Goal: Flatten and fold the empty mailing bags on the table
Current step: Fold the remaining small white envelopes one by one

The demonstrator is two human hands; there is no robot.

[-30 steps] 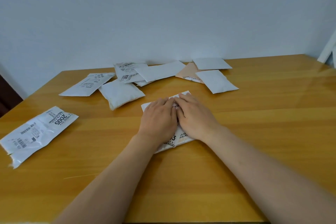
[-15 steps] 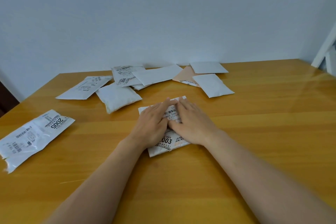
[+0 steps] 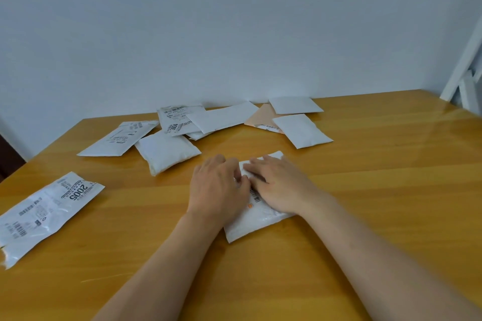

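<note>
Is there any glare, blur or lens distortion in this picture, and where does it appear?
Head view: soft glare on the glossy table at far right; a wide-angle bend curves the table's far edge; slight blur on the fingers of the left hand and right hand over the mailing bag; labels are only partly readable; shadows are faint.

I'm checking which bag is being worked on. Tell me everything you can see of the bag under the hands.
The white mailing bag lies flat on the wooden table, angled, its near corner toward the person. It looks like thin, slightly crinkled plastic, with a barcode and a small orange mark showing. The left hand and right hand press on its far half.
</note>
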